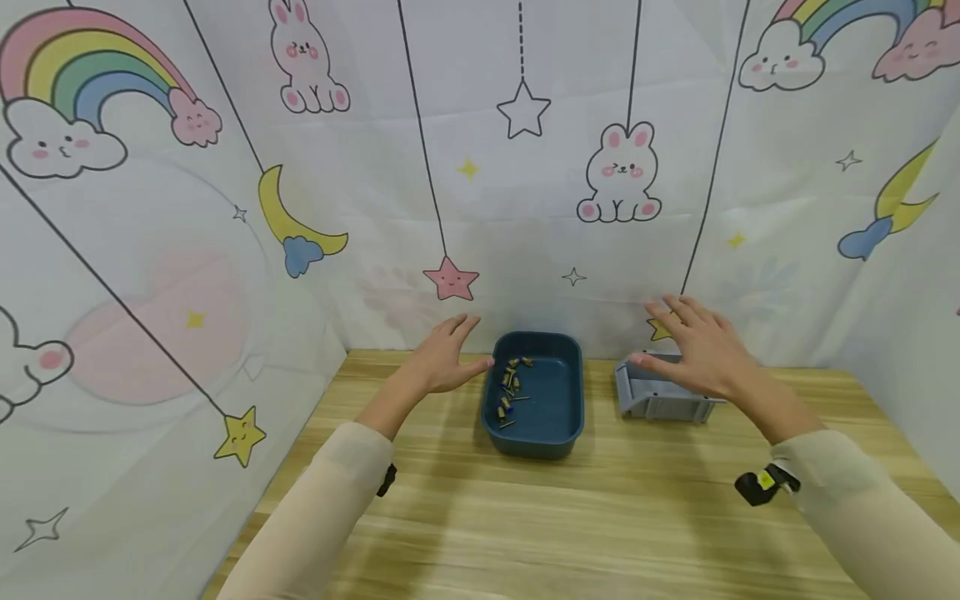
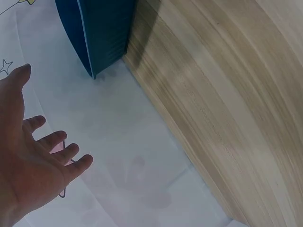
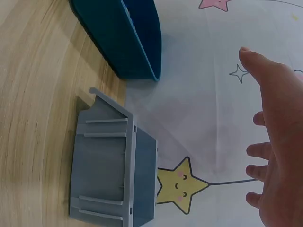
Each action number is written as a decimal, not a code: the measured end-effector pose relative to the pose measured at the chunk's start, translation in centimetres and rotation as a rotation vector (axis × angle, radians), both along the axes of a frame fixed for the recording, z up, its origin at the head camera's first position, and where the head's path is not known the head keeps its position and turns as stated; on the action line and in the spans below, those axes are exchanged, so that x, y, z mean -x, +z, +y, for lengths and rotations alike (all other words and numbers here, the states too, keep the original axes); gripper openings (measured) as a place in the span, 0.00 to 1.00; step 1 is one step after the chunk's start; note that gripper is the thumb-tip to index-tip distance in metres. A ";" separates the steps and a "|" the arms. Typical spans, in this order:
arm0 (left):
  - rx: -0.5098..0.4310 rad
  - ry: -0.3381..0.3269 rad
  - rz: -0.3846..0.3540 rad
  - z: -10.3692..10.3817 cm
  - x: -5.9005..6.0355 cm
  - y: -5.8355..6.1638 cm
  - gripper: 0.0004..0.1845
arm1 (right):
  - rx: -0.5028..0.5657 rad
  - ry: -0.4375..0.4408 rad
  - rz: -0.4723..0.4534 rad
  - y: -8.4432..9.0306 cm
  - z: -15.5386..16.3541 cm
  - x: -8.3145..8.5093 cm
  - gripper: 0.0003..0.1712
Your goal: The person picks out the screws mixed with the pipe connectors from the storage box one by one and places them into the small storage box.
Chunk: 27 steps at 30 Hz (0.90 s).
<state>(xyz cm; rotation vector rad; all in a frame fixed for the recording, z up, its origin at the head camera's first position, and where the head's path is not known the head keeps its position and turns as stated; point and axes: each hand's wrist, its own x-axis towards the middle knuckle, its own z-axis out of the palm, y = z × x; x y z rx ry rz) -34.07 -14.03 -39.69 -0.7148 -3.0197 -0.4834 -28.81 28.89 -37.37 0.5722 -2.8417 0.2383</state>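
My left hand [image 1: 448, 357] hovers at the left of a dark blue tub [image 1: 540, 447], its fingers loosely extended and nothing in its grasp. Several small brass-coloured pieces [image 1: 516, 382] lie along the tub's left side, some with blue parts and some thin like pins. My right hand [image 1: 701, 350] is raised over a grey bin [image 1: 667, 408], fingers spread and holding nothing; it hides part of that bin. In the left wrist view the left palm [image 2: 33, 165] faces up beside the tub. The right wrist view shows the bin's ribbed side [image 3: 102, 161].
Both containers stand toward the back of a wood-grain table [image 1: 570, 533]. Behind and at the sides hangs a white cloth [image 1: 360, 192] printed with rabbits, stars and rainbows. A black strap with a device [image 1: 767, 483] is at the right sleeve.
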 end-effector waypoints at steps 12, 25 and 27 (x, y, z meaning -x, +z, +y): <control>0.002 -0.003 0.006 0.0 0.0 -0.5 0.45 | -0.007 0.044 0.018 -0.4 -1.6 0.2 0.55; -0.007 -0.007 -0.027 0.4 0.0 -0.9 0.44 | 0.040 0.083 0.001 -0.6 -2.8 0.4 0.53; -0.022 -0.003 -0.032 0.4 0.1 -1.0 0.44 | 0.046 0.098 0.007 -0.7 -3.1 0.5 0.53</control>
